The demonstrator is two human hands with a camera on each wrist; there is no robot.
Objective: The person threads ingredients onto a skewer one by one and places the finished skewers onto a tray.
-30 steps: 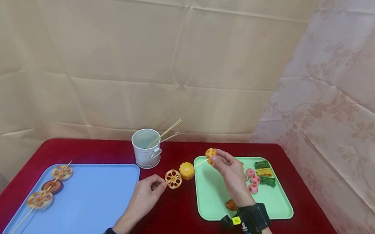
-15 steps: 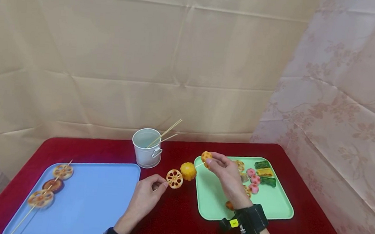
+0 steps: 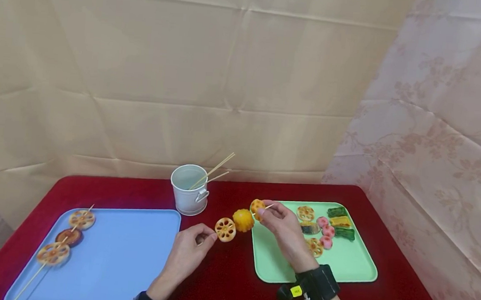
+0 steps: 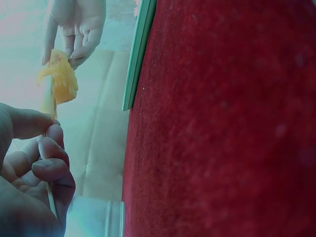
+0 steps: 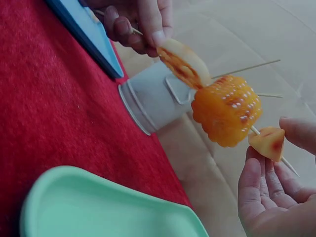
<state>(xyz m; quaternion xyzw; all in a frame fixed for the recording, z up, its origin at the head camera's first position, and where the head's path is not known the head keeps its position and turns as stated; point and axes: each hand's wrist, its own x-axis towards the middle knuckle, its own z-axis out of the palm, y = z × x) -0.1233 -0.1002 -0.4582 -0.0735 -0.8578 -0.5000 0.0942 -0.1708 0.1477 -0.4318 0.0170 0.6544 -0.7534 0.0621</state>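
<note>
Blue tray (image 3: pixel 126 254) on the left with a loaded skewer (image 3: pixel 69 237), then the left hand (image 3: pixel 187 254), fingers curled round a stick (image 5: pixel 255 130) held up between the trays: lotus slice (image 3: pixel 225 230), corn (image 3: pixel 243 220), yellow chunk (image 5: pixel 267 143), which the right hand (image 3: pixel 287 231) is pinching. Green tray (image 3: pixel 352 267) is last.

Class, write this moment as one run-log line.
left hand: grips skewer | right hand: pinches threaded orange piece | corn: on skewer, between lotus slice and orange piece
</note>
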